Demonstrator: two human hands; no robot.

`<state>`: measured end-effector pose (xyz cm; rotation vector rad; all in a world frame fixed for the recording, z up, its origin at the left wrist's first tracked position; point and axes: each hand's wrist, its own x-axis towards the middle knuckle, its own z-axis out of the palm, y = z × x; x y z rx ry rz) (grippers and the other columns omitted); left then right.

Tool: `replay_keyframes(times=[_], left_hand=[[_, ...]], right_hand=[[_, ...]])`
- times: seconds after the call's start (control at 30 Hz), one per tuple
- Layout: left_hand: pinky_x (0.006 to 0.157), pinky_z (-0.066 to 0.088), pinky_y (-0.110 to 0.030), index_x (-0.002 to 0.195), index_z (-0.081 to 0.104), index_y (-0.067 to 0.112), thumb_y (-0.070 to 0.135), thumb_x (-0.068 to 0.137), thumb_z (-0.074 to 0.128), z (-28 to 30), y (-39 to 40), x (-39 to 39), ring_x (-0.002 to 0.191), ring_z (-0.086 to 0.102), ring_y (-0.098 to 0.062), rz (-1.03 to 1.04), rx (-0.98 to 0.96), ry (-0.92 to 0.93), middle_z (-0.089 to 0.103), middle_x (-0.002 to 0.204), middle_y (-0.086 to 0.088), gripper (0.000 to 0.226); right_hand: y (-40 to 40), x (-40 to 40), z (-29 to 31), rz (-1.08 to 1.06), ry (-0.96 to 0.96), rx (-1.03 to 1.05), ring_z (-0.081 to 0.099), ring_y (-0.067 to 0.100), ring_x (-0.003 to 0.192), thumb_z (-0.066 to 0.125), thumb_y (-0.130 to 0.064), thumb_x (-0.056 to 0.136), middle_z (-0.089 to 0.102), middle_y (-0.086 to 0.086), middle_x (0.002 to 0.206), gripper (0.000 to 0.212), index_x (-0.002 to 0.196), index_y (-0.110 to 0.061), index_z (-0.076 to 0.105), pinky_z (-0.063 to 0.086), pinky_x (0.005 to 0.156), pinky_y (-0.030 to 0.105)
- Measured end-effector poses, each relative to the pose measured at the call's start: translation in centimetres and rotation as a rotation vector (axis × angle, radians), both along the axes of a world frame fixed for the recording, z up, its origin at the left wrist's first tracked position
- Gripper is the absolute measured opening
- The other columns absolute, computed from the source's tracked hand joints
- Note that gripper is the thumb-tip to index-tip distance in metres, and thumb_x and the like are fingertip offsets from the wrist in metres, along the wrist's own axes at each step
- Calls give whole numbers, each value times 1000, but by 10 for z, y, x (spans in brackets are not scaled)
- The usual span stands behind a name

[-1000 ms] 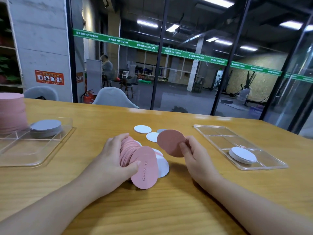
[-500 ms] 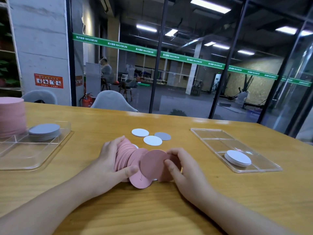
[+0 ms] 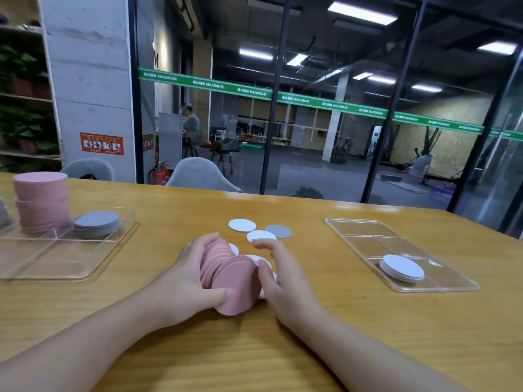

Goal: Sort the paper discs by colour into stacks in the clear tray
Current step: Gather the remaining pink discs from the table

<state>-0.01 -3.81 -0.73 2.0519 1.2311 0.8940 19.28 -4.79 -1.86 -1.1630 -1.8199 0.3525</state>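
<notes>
The left hand [image 3: 181,281] curls its fingers [image 3: 208,240] over the top of a bundle of pink discs [image 3: 226,278] standing on edge on the worktop [image 3: 283,349], thumb clamped under the near rim, so the bundle's axis runs from left to right between the 2 hands. The right hand [image 3: 283,278] meets the bundle's flat end face, thumb against the front disc and its other fingers reaching, loosely curved, over the white discs behind; whether they touch them I cannot tell. Beyond the fingertips lie 3 loose discs, 2 white [image 3: 242,225] and 1 grey [image 3: 278,231]. The tall pink stack [image 3: 42,202] stands well to the left of the left hand, in a clear tray [image 3: 56,267] beside a low grey stack [image 3: 96,223], so the left hand is probably the nearer carrier. To the right, another clear tray [image 3: 356,226] holds a white stack [image 3: 402,267]. Nothing stands between the bundle and the left tray.
</notes>
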Motion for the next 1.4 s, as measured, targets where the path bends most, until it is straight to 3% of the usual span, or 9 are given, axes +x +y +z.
replay_keyframes(times=[0.17,0.3,0.5,0.67,0.73,0.87,1.03,1.2,1.4], left_hand=[[85,38,-15,140,18,45,30,68,77,7,-7,-17,115,45,-3,-11,-74,32,31,136,14,94],[80,38,-10,141,15,46,28,72,76,5,-11,-14,115,45,-6,39,-73,7,26,135,15,93],[93,33,-21,141,13,48,41,64,72,3,-14,-29,119,40,-5,46,-55,58,22,136,19,97],[98,34,-24,140,13,49,55,48,64,10,-12,-39,120,41,-6,65,-69,78,25,137,17,106],[99,34,-24,140,12,49,54,50,65,9,-12,-40,120,41,-7,64,-69,77,25,138,16,105],[100,34,-24,141,12,48,53,51,66,8,-13,-40,120,40,-7,65,-65,77,25,138,16,105],[100,35,-26,141,12,47,48,56,67,8,-13,-38,120,41,-8,70,-65,67,25,138,15,102],[99,35,-25,141,11,47,48,57,67,8,-14,-39,121,41,-7,70,-61,69,26,138,15,101],[97,34,-24,142,13,46,43,63,73,7,-14,-40,121,40,-7,76,-64,67,25,140,15,99]], right_hand=[[27,15,1,-241,-9,-82,48,7,98,46,-12,96,48,-9,108,20,113,-16,55,40,86,20],[35,15,3,-213,-19,-252,52,7,86,48,-18,96,58,-7,98,14,99,-19,62,37,64,11],[33,15,4,-165,-160,-353,50,2,83,54,-26,93,57,-12,99,18,107,-21,65,36,65,12],[34,8,28,-174,-200,-629,54,7,84,58,-28,86,56,-13,94,25,110,-25,61,43,66,18],[35,4,33,-214,-232,-671,53,12,89,58,-28,83,58,-6,102,27,109,-22,60,43,72,24],[36,1,37,-232,-259,-706,49,13,85,57,-31,82,56,-2,105,29,109,-19,56,37,64,23],[37,6,43,-203,-279,-752,43,11,73,65,-32,78,51,-4,89,23,97,-20,58,31,60,25],[35,11,39,-127,-209,-712,47,8,68,70,-30,80,56,-6,83,16,83,-22,56,32,56,22],[30,16,35,-105,81,-669,37,6,41,67,-31,86,51,-5,60,23,74,-16,55,28,38,14]])
